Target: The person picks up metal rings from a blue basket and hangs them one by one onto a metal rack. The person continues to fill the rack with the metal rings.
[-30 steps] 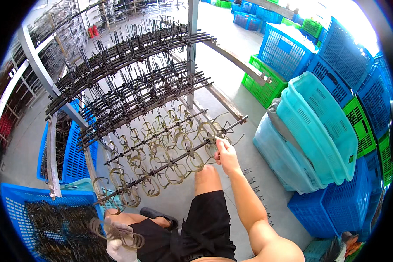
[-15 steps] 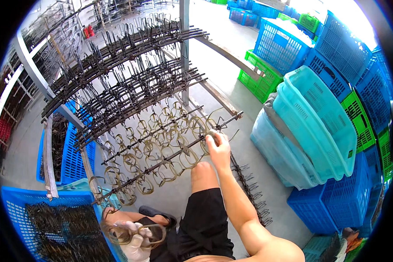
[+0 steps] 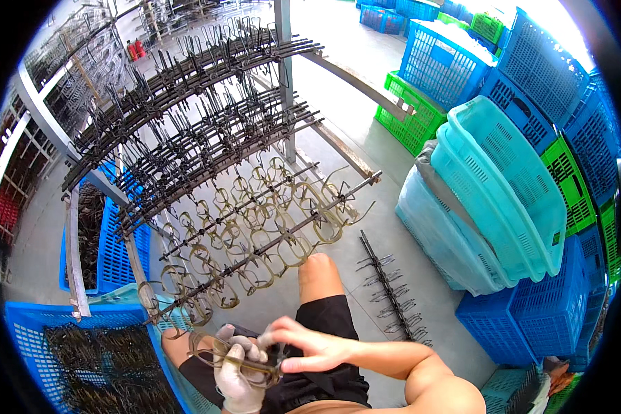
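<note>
Low in front of my lap, my gloved left hand [image 3: 238, 378] is closed around a small bunch of see-through olive eyeglass frames [image 3: 201, 347]. My right hand [image 3: 309, 348] reaches across from the right to this bunch, its thumb and fingers spread apart. Its fingertips are partly hidden at the bunch, so whether they touch it is unclear. Beyond my knees, similar olive frames [image 3: 257, 259] hang in rows along a dark rod [image 3: 283, 238] that slants across the rack. A second loaded rod [image 3: 236, 212] lies just behind it.
Higher on the rack sit dark rods with wire prongs [image 3: 207, 79]. Another pronged rod [image 3: 391, 298] lies on the floor to the right. A blue crate [image 3: 31, 314] of dark pieces stands at left. Turquoise tubs [image 3: 493, 200] and stacked blue crates [image 3: 555, 303] line the right side.
My right hand has come away from the right end of the front rod, back and down to the bunch in my left hand. The left hand has shifted slightly right.
</note>
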A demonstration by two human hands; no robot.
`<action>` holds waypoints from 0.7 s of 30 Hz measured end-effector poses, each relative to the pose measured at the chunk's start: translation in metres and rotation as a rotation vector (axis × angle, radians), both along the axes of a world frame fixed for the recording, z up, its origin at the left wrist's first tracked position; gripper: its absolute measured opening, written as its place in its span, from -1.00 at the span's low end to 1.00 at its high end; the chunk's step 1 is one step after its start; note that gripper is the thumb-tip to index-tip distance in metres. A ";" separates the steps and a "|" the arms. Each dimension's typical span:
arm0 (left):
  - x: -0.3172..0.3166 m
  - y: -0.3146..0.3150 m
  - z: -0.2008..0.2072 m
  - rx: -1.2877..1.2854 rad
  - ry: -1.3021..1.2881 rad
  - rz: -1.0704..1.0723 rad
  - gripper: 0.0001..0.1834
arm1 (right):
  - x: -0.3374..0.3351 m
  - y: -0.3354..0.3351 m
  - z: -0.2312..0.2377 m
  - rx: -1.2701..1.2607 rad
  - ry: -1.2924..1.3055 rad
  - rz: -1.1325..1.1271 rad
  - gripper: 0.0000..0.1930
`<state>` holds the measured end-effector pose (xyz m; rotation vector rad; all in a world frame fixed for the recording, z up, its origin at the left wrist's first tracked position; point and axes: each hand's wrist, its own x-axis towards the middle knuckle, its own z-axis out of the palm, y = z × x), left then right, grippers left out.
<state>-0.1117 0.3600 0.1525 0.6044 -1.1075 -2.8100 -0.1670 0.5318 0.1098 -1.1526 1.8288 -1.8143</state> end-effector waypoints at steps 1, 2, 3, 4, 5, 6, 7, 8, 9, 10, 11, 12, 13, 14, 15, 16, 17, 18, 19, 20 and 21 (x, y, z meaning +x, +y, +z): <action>-0.001 0.005 0.000 0.055 -0.065 0.080 -0.72 | 0.007 -0.008 -0.009 -0.100 -0.222 0.079 -0.51; -0.002 0.003 -0.002 0.113 -0.071 0.115 -0.72 | 0.014 -0.015 -0.014 -0.200 -0.452 0.160 -0.52; -0.004 -0.001 -0.006 0.170 -0.076 0.149 -0.72 | 0.023 -0.020 -0.011 -0.245 -0.619 0.128 -0.61; -0.005 -0.005 -0.008 0.228 -0.081 0.183 -0.72 | 0.025 -0.021 -0.018 -0.187 -0.544 0.146 -0.64; -0.007 -0.008 -0.006 0.211 -0.065 0.157 -0.73 | 0.025 -0.021 -0.029 -0.127 -0.467 0.162 -0.66; -0.006 -0.013 -0.005 0.311 -0.076 0.124 -0.73 | 0.025 -0.021 -0.040 -0.067 -0.391 0.174 -0.69; -0.005 -0.018 -0.005 0.410 -0.088 0.090 -0.72 | 0.024 -0.020 -0.048 -0.084 -0.294 0.186 -0.69; -0.003 -0.024 -0.005 0.509 -0.098 0.058 -0.72 | 0.020 -0.016 -0.046 -0.064 -0.324 0.276 -0.70; -0.002 -0.029 -0.006 0.591 -0.101 0.051 -0.71 | 0.018 -0.015 -0.043 -0.103 -0.260 0.243 -0.73; -0.001 -0.031 -0.007 0.601 -0.080 0.035 -0.71 | 0.017 -0.014 -0.038 -0.142 -0.196 0.208 -0.76; -0.001 -0.031 -0.006 0.614 -0.053 0.015 -0.71 | 0.013 -0.010 -0.032 -0.202 -0.188 0.185 -0.82; -0.002 -0.032 -0.005 0.627 -0.027 -0.005 -0.71 | 0.012 -0.007 -0.037 -0.300 -0.239 0.204 -0.82; -0.003 -0.035 -0.003 0.543 -0.135 0.073 -0.71 | 0.008 0.006 -0.034 -0.386 -0.399 0.214 -0.79; -0.001 -0.039 -0.003 0.404 -0.011 0.048 -0.71 | 0.002 0.023 -0.023 -0.471 -0.560 0.228 -0.75; 0.004 -0.044 -0.006 0.268 0.109 0.029 -0.71 | 0.003 0.050 -0.023 -0.417 -0.667 -0.172 -0.68; 0.010 -0.049 -0.008 0.121 0.228 0.011 -0.70 | -0.016 0.065 -0.009 -0.611 -0.582 -0.409 -0.65; 0.018 -0.059 -0.009 -0.015 0.310 -0.043 -0.68 | -0.036 0.082 0.006 -0.760 -0.457 -0.661 -0.63; 0.023 -0.060 -0.004 -0.171 0.362 0.017 -0.65 | -0.055 0.105 0.025 -0.743 -0.444 -0.730 -0.63; 0.022 -0.068 -0.007 -0.492 0.316 0.120 -0.69 | -0.076 0.117 0.038 -0.567 -0.384 -1.057 -0.63; 0.019 -0.086 -0.009 -0.817 0.271 0.227 -0.71 | -0.096 0.133 0.037 -0.535 -0.345 -1.064 -0.61; 0.004 -0.112 -0.021 -0.927 0.173 0.303 -0.72 | -0.109 0.150 0.038 -0.570 -0.422 -1.031 -0.62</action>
